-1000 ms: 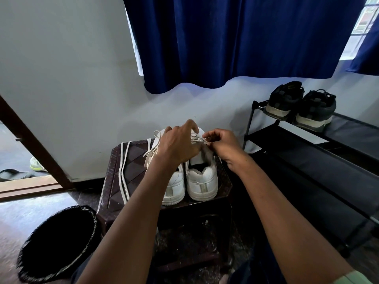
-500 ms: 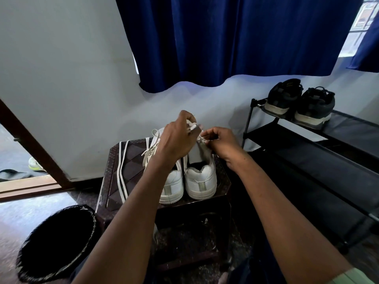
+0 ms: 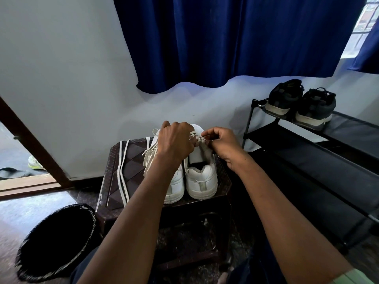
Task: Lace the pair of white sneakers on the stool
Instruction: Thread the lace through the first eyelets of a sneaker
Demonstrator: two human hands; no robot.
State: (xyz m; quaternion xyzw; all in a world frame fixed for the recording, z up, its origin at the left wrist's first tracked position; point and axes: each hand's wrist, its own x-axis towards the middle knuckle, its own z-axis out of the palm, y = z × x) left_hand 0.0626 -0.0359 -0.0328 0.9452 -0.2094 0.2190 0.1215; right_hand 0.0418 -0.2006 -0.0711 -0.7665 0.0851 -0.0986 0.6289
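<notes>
Head view: both hands [image 3: 176, 140] [image 3: 222, 144] pinch the lace [image 3: 198, 138] above the right sneaker [image 3: 202, 179].

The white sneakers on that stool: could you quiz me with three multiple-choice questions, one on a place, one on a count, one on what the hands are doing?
1. Where does the loose lace lie?
A. on the stool, left of the sneakers
B. in the bin
C. on the rack

2. How many dark shoes stand on the rack?
A. one
B. two
C. four

3. What is the right hand doing?
A. resting flat
B. pinching a lace
C. holding a shoe up

Answers: 1 A, it stretches across the stool top. 2 B, dark shoes stand paired. 3 B, its fingertips pinch lace over the right sneaker; the left hand works alongside.
</notes>
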